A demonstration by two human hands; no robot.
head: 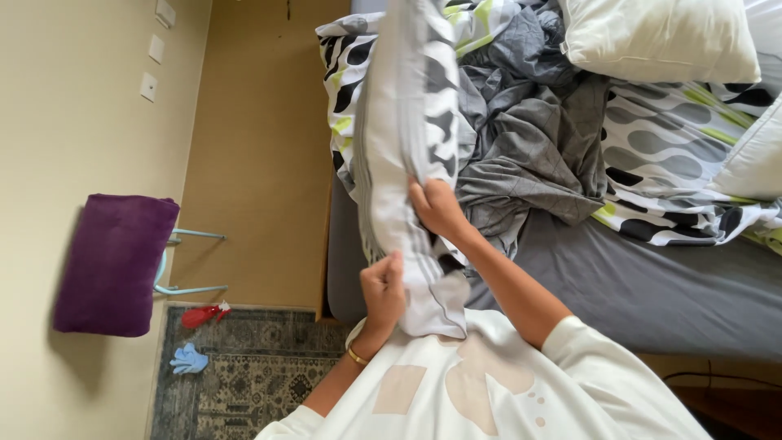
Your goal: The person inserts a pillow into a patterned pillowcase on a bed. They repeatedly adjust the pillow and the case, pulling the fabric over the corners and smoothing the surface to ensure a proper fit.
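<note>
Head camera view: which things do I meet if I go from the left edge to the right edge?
Purple blanket → blue cloth → left hand → right hand → crumpled grey sheet → white pillow.

Grey-sheeted bed (652,285) under a crumpled grey sheet (529,155), patterned duvet (676,155), white pillow (660,37).

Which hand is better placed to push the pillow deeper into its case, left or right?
Probably the right hand: it lies higher on the striped pillowcase, its fingers tucked into the folds. The left hand is a closed fist clamping the fabric near the lower edge, so it holds the case steady.
</note>
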